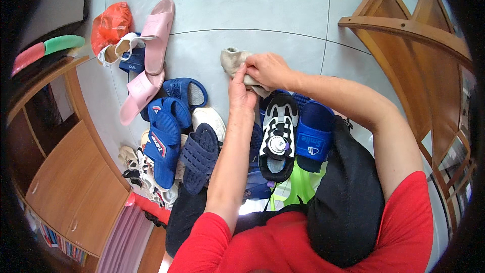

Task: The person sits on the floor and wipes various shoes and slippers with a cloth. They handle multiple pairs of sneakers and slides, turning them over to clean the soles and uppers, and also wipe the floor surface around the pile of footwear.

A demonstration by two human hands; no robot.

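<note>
Ahead of me, over the pale floor, both hands grip a soft, crumpled beige cloth (233, 60); its exact kind is unclear. My left hand (243, 92) is closed around its near side. From the right, my right hand (270, 70) pinches it close to the left fingers. Below the hands lies a black and white sneaker (278, 134) with a round dial. Beside that sneaker is a blue slide sandal (314, 134). Left of my left forearm are a dark navy slipper (201, 155), a white shoe (210, 121) and a blue slipper (165, 144).
Pink slippers (158, 35) and a red plastic bag (112, 25) lie at the far left. A wooden cabinet (76, 187) stands on the left, and a wooden folding piece of furniture (399, 45) on the right. Something bright green (301, 187) sits between my knees.
</note>
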